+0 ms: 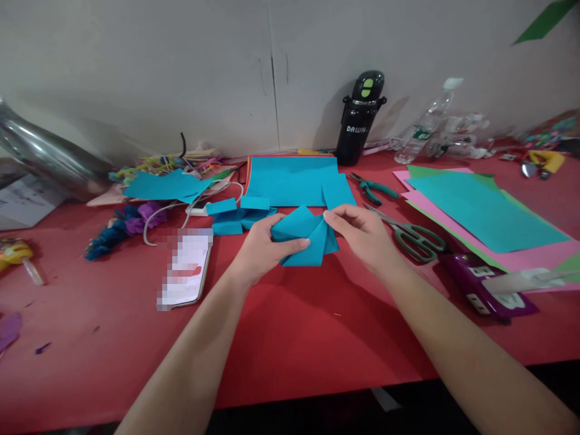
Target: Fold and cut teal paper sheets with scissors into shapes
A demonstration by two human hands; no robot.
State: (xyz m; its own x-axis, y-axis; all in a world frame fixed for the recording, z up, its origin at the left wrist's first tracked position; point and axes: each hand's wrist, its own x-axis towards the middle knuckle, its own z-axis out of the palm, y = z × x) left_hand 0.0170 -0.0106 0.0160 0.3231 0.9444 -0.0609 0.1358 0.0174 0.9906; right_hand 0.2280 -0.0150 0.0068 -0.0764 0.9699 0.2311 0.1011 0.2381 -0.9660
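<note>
Between my hands is a folded piece of blue paper (296, 229), held above the red table. My left hand (267, 244) grips it from the left, thumb lying across its front. With thumb and index finger, my right hand (356, 229) pinches a fold at its upper right. Just behind my left hand lie other folded blue paper pieces (226, 217). A larger sheet of blue paper (290, 178) is flat behind the held piece, and a smaller blue square (339, 192) overlaps its right corner.
A phone (188, 269) lies left of my arms. To the right are pliers (378, 190), scissors (417, 238), a purple glue gun (480, 290) and stacked coloured sheets (489, 211). A black flask (360, 121) and a plastic bottle (421, 133) stand near the wall.
</note>
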